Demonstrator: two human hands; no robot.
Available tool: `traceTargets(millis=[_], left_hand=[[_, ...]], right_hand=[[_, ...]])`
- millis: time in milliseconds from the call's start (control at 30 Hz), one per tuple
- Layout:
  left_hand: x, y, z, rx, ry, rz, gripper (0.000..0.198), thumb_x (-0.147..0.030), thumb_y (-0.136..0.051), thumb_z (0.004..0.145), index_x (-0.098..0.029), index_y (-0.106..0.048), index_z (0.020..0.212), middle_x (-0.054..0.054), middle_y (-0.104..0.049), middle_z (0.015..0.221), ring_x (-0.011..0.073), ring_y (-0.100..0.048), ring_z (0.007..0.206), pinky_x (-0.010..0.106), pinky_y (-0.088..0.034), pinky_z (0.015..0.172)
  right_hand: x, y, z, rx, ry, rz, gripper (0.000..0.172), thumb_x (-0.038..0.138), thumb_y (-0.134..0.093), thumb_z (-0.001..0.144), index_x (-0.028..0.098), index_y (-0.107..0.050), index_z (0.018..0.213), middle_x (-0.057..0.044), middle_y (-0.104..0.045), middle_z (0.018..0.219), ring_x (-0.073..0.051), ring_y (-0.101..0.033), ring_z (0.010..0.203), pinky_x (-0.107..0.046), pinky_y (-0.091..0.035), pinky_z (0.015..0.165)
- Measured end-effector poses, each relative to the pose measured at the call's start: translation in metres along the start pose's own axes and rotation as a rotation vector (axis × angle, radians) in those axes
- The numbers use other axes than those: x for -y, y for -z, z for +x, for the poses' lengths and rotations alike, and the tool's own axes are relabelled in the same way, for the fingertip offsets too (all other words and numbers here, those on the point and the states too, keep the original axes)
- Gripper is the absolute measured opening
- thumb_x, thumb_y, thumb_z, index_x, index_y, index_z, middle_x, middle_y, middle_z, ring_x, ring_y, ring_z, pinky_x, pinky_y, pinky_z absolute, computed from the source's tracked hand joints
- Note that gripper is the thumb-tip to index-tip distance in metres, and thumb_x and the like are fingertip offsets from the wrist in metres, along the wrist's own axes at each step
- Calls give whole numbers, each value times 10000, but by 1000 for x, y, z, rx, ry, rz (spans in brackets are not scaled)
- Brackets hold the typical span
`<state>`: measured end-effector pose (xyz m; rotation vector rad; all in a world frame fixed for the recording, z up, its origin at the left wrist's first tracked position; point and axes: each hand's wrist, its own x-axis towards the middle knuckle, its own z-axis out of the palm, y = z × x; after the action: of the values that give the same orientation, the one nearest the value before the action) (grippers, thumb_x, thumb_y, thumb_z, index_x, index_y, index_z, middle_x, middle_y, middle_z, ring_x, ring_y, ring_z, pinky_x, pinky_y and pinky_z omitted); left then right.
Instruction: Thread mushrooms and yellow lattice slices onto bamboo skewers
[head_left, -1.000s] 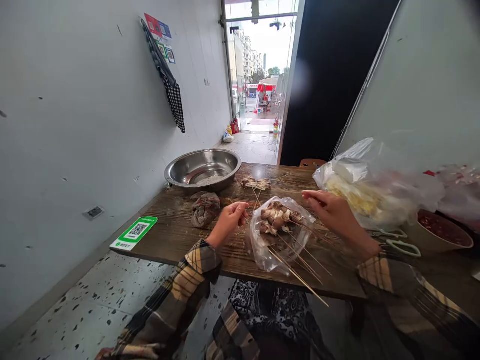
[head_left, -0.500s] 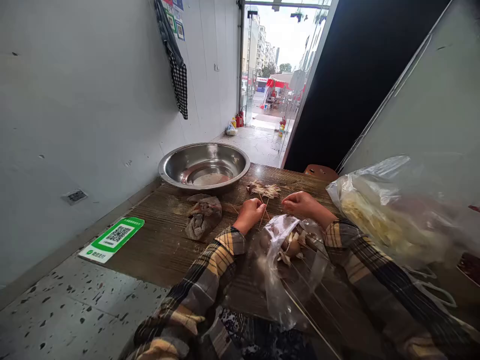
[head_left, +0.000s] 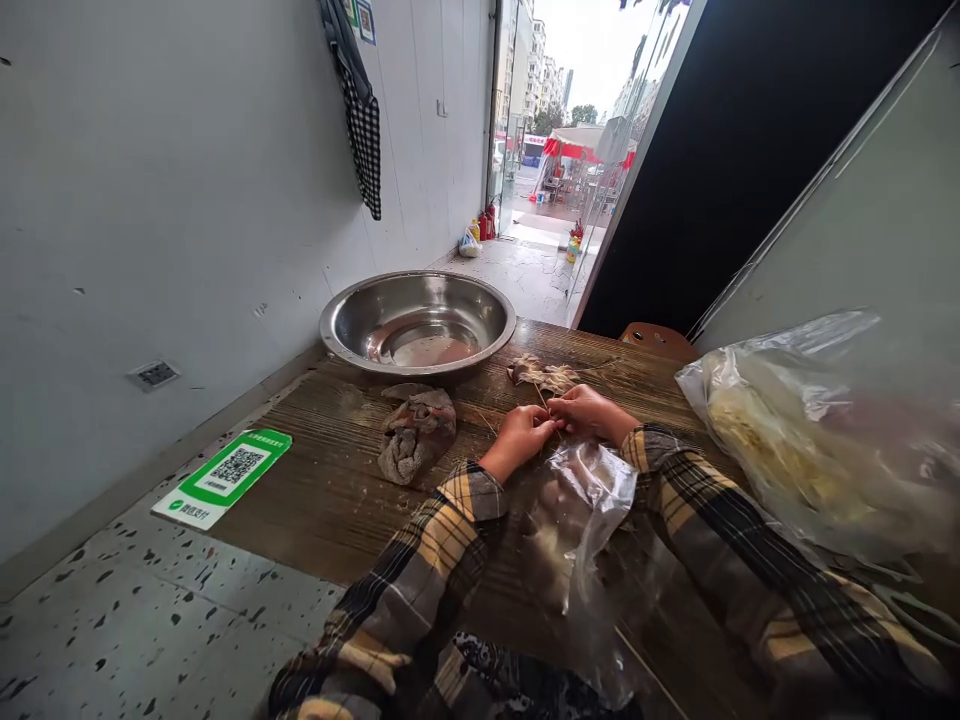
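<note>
My left hand (head_left: 523, 438) is closed in a pinch on a thin wooden skewer (head_left: 541, 397). My right hand (head_left: 592, 412) meets it at the fingertips, also pinched; whatever lies between its fingers is too small to make out. Just beyond both hands lie pale, brown-edged pieces (head_left: 546, 373) that look like mushroom on skewers. A clear plastic bag (head_left: 600, 480) with mushrooms in it sits below my wrists, its film partly folded over them. Left of my left hand rests a crumpled grey-brown cloth (head_left: 418, 432).
A wide steel basin (head_left: 337, 345) stands at the table's far left. Toward the right is a large clear bag (head_left: 795, 430) with yellowish contents. A green QR-code card (head_left: 234, 470) lies at the left edge of the wooden table (head_left: 322, 500). Beyond is a glass doorway.
My right hand has moved left and now touches my left hand at the fingertips. The plastic bag's opening has folded over, covering the mushrooms more. The view has shifted slightly.
</note>
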<state>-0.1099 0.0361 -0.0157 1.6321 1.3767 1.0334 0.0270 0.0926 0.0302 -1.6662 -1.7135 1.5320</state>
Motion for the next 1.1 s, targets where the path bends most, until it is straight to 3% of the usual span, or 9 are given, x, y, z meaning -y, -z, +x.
traceTargets(millis=[167, 367, 567, 767, 967, 1100], left_hand=[[-1, -5, -1, -102, -48, 41, 171, -205, -645, 763, -113, -682, 903, 75, -723, 859, 163, -636, 763, 256, -466, 694], [-9, -2, -8, -100, -127, 137, 157, -233, -605, 801, -145, -694, 897, 75, -727, 873, 176, -642, 760, 274, -465, 692], [-8, 5, -2, -221, -77, 14, 198, -284, -573, 826, -142, -707, 797, 66, -717, 770, 159, -625, 699, 255, -446, 634], [-6, 9, 2, -218, -22, -187, 203, -286, -554, 822, -127, -672, 781, 42, -661, 654, 112, -559, 551, 220, -420, 536], [-7, 10, 2, -195, 22, -321, 204, -330, -587, 785, -136, -628, 734, 16, -612, 604, 98, -516, 490, 211, -395, 472], [-10, 13, 2, -188, 42, -350, 221, -358, -610, 763, -137, -627, 755, 8, -611, 612, 94, -508, 470, 219, -402, 466]], right_hand=[[2, -4, -3, 11, -3, 173, 301, 248, -680, 852, 110, -612, 593, 6, -551, 453, -21, -416, 334, -108, -332, 311], [0, -7, 0, -12, -8, 287, 308, 230, -725, 797, 121, -580, 548, 12, -523, 419, -22, -386, 325, -118, -294, 296], [-3, -5, 1, -43, 5, 351, 306, 134, -734, 720, 141, -536, 488, 47, -438, 356, -22, -322, 298, -138, -212, 276], [0, -2, -6, -54, 86, 467, 231, 158, -761, 706, 124, -589, 554, 14, -535, 438, -13, -311, 333, -142, -206, 287], [14, 23, -24, -116, 202, 580, 193, 179, -786, 700, 131, -604, 660, 10, -620, 564, -3, -318, 366, -131, -220, 299], [22, 54, -62, -145, 277, 626, 175, 199, -773, 719, 139, -611, 748, 24, -618, 604, -3, -320, 386, -129, -213, 310]])
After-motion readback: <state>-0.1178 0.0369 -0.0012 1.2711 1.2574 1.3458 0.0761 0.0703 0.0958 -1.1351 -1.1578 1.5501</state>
